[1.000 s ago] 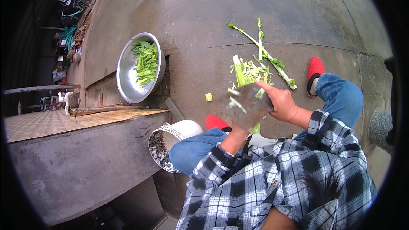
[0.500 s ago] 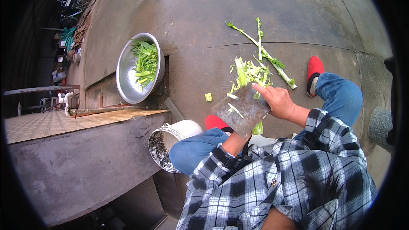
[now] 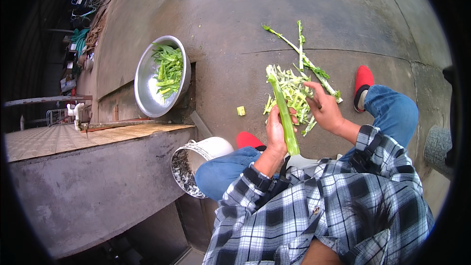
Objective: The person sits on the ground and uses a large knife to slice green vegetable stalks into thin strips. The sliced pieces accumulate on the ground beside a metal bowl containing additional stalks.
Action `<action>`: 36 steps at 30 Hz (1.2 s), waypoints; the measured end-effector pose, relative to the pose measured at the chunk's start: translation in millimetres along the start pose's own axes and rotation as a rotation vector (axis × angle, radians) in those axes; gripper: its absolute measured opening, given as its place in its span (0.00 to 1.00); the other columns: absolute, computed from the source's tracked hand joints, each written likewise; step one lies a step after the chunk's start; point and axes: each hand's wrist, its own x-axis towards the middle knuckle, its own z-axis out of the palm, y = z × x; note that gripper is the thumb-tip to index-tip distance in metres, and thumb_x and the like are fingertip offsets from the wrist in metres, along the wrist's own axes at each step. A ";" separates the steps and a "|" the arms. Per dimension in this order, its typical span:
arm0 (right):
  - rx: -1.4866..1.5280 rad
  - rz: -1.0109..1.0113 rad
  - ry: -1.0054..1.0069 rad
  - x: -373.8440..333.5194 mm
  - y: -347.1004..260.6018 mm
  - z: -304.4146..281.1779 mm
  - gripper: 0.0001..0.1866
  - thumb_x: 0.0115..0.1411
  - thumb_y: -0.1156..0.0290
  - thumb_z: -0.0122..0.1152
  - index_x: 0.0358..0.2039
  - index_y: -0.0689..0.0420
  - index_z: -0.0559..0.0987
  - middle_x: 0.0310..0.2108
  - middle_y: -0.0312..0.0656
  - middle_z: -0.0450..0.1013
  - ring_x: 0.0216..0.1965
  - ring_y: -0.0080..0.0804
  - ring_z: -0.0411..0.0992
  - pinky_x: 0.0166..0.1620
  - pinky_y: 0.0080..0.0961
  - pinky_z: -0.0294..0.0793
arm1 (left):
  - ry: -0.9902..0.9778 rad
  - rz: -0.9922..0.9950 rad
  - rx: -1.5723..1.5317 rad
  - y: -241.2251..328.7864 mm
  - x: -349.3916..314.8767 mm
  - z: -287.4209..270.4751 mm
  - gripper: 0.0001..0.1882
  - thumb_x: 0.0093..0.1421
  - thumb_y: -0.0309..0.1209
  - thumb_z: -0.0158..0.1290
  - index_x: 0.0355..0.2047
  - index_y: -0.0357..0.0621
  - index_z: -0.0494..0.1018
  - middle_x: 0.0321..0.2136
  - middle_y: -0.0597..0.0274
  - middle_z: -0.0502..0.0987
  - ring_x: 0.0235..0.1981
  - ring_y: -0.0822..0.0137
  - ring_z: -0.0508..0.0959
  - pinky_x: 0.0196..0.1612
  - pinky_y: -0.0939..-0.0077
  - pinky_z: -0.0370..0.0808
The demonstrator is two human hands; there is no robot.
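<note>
The green stalk (image 3: 283, 113) was gripped in the closed left hand (image 3: 276, 132), while the right hand (image 3: 325, 110) was curled — whether round a blade cannot be told. Peeling was judged best done in long strokes away from the fingers — scraps dropping onto the peel pile (image 3: 294, 93).

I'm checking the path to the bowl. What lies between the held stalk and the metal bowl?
Only bare concrete floor and one small cut piece. The left hand holds the stalk; the bowl sits apart to its left.
</note>
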 end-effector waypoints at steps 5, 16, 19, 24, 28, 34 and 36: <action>-0.239 -0.471 -0.077 -16.1 -9.5 -2.4 0.38 0.39 0.77 0.61 0.55 0.50 0.63 0.24 0.43 0.69 0.23 0.43 0.71 0.27 0.35 0.70 | -0.146 -0.271 -0.415 1.5 -1.9 -0.8 0.23 0.65 0.50 0.36 0.47 0.46 0.67 0.30 0.64 0.72 0.29 0.71 0.75 0.33 0.76 0.74; -0.276 -0.694 -0.174 -32.2 -22.0 -5.6 0.39 0.36 0.72 0.61 0.55 0.51 0.65 0.21 0.38 0.65 0.18 0.38 0.68 0.22 0.33 0.68 | -0.034 0.182 -0.173 3.2 30.5 -31.0 0.21 0.66 0.46 0.38 0.43 0.41 0.69 0.21 0.64 0.69 0.21 0.73 0.69 0.27 0.82 0.68; -0.291 -0.709 -0.175 -32.9 -21.5 -4.9 0.38 0.37 0.72 0.60 0.55 0.51 0.65 0.22 0.38 0.65 0.18 0.37 0.68 0.22 0.33 0.68 | -0.042 0.166 -0.191 5.0 27.6 -27.6 0.21 0.66 0.46 0.38 0.43 0.41 0.68 0.22 0.65 0.69 0.21 0.74 0.69 0.27 0.82 0.68; -0.321 -0.658 -0.138 -27.6 -19.0 -3.1 0.38 0.37 0.72 0.60 0.55 0.52 0.65 0.21 0.38 0.65 0.18 0.37 0.68 0.22 0.32 0.68 | 0.038 0.089 -0.182 3.8 21.7 -22.5 0.20 0.67 0.46 0.37 0.43 0.42 0.68 0.24 0.66 0.69 0.23 0.76 0.69 0.26 0.82 0.68; -0.254 -0.665 -0.148 -29.8 -20.8 -4.4 0.38 0.37 0.73 0.60 0.55 0.52 0.65 0.21 0.38 0.65 0.19 0.38 0.68 0.22 0.33 0.68 | -0.036 0.077 -0.222 3.1 26.4 -28.5 0.21 0.67 0.46 0.36 0.43 0.41 0.68 0.23 0.65 0.69 0.23 0.75 0.70 0.26 0.82 0.69; -0.236 -0.685 -0.199 -35.7 -24.3 -5.0 0.39 0.36 0.74 0.60 0.55 0.52 0.65 0.21 0.39 0.65 0.18 0.37 0.68 0.22 0.33 0.68 | -0.113 0.172 -0.120 8.8 30.1 -35.9 0.23 0.66 0.48 0.36 0.47 0.40 0.65 0.23 0.66 0.68 0.24 0.72 0.69 0.28 0.79 0.67; -0.296 -0.657 -0.173 -32.9 -22.1 -3.4 0.39 0.36 0.74 0.60 0.55 0.52 0.65 0.21 0.39 0.65 0.19 0.38 0.68 0.22 0.33 0.69 | -0.063 0.193 -0.098 6.9 27.4 -31.6 0.23 0.66 0.48 0.36 0.47 0.41 0.66 0.24 0.66 0.68 0.25 0.73 0.69 0.29 0.80 0.67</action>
